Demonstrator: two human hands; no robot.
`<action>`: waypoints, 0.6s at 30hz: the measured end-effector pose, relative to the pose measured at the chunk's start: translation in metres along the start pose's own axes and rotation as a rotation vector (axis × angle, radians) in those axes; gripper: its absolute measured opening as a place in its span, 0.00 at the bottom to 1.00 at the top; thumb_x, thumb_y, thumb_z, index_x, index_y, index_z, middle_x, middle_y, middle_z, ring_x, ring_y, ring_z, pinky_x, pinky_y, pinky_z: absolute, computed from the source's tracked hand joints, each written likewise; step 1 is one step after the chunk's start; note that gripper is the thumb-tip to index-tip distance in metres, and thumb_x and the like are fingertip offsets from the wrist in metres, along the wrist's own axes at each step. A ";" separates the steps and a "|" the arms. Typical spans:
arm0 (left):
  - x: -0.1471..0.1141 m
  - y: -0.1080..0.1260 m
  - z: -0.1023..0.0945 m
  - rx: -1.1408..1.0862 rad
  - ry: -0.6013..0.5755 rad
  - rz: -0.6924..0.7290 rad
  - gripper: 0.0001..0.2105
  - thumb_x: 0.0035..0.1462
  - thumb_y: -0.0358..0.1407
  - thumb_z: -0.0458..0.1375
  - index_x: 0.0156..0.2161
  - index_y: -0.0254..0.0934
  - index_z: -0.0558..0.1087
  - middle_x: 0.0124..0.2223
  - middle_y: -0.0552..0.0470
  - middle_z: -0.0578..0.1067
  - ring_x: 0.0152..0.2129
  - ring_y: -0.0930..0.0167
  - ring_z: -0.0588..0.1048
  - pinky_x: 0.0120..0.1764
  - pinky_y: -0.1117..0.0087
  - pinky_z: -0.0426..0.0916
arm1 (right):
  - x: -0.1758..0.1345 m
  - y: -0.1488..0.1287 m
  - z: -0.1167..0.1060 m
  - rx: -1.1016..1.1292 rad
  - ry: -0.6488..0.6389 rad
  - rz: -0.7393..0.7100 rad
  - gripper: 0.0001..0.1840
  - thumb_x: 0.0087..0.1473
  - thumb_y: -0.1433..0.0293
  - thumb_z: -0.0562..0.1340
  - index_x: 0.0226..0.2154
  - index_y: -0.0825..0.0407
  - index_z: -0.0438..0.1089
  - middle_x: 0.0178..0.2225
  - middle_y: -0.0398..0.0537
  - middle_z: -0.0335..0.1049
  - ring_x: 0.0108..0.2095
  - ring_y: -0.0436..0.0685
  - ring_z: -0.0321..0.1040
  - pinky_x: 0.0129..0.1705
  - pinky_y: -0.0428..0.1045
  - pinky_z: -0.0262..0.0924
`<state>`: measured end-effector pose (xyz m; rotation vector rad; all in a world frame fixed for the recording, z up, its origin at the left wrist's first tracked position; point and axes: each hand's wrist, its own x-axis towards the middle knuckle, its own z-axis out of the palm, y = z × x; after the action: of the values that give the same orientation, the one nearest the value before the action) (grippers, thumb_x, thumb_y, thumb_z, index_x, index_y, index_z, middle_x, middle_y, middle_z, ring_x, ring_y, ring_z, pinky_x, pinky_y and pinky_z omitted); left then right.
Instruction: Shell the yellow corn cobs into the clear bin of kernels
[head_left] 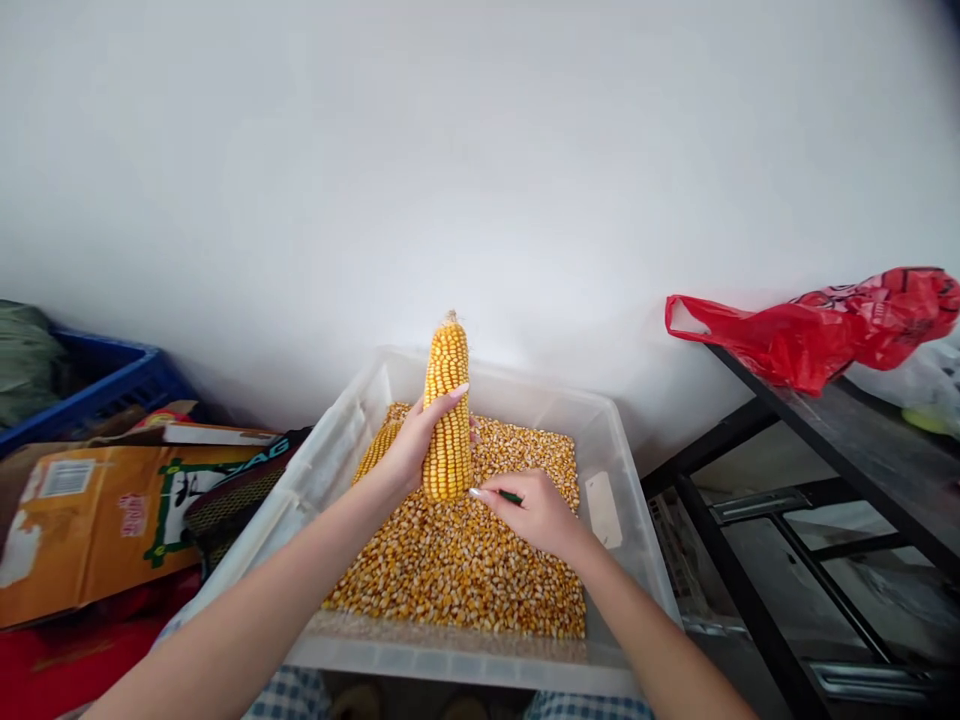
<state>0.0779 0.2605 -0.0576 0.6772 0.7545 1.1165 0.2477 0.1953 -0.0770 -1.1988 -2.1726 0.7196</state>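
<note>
My left hand (429, 435) is wrapped round an ear of corn (448, 455), which stands nearly upright above the bin with its wispy tip at the top. Closed near the ear's lower end, my right hand (529, 510) grips a small tool with a dark green handle (511, 497); fingers cover most of it, so its kind is hidden. Under both hands, loose corn kernels (465, 575) cover the floor of a translucent plastic bin (637, 530). Another ear of corn (377, 452) lies on the kernels at the left, partly behind my left wrist.
Left of the bin are a torn orange cardboard box (105, 510), a black mesh bag (225, 510) and a blue crate (120, 375). A black metal frame (720, 560) stands at the right, with a red plastic bag (817, 330) on top. Behind rises a white wall (480, 180).
</note>
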 end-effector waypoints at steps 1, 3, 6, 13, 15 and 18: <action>0.001 0.000 0.000 -0.006 0.006 -0.008 0.16 0.46 0.42 0.61 0.38 0.35 0.67 0.26 0.48 0.75 0.19 0.66 0.75 0.20 0.69 0.68 | 0.000 0.000 0.001 0.007 0.016 0.004 0.15 0.56 0.64 0.53 0.27 0.52 0.72 0.21 0.41 0.67 0.22 0.46 0.59 0.27 0.43 0.51; 0.002 0.001 0.000 -0.018 0.037 -0.027 0.17 0.45 0.43 0.61 0.38 0.34 0.67 0.25 0.48 0.74 0.18 0.66 0.74 0.19 0.69 0.68 | 0.000 0.000 0.003 0.017 0.072 0.005 0.15 0.56 0.64 0.54 0.29 0.53 0.73 0.24 0.42 0.69 0.24 0.47 0.61 0.27 0.43 0.52; 0.005 0.002 -0.002 -0.016 0.068 -0.028 0.18 0.44 0.45 0.61 0.37 0.34 0.68 0.24 0.49 0.74 0.18 0.66 0.74 0.18 0.68 0.68 | -0.001 -0.001 0.006 -0.004 0.148 -0.009 0.14 0.55 0.64 0.54 0.32 0.53 0.73 0.26 0.44 0.71 0.25 0.47 0.63 0.28 0.43 0.53; 0.014 0.001 -0.013 -0.103 0.091 0.028 0.16 0.46 0.47 0.58 0.33 0.35 0.67 0.24 0.48 0.74 0.19 0.66 0.74 0.22 0.67 0.71 | 0.000 -0.004 0.011 -0.053 0.303 -0.063 0.15 0.56 0.65 0.53 0.32 0.54 0.73 0.25 0.44 0.71 0.23 0.46 0.62 0.28 0.43 0.53; 0.015 0.001 -0.015 -0.118 0.077 0.034 0.17 0.46 0.47 0.58 0.33 0.35 0.67 0.23 0.48 0.74 0.19 0.67 0.74 0.22 0.68 0.71 | 0.000 -0.005 0.013 -0.056 0.337 -0.072 0.14 0.56 0.65 0.54 0.32 0.54 0.73 0.25 0.44 0.71 0.23 0.47 0.62 0.28 0.43 0.54; 0.016 0.001 -0.015 -0.173 0.091 0.050 0.16 0.46 0.47 0.57 0.33 0.35 0.67 0.23 0.48 0.74 0.18 0.67 0.74 0.23 0.68 0.71 | 0.000 -0.007 0.017 -0.052 0.418 -0.080 0.14 0.56 0.65 0.53 0.32 0.54 0.72 0.27 0.46 0.72 0.25 0.48 0.65 0.30 0.44 0.55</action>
<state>0.0691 0.2774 -0.0687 0.5047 0.7118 1.2494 0.2318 0.1887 -0.0842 -1.1606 -1.8849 0.3419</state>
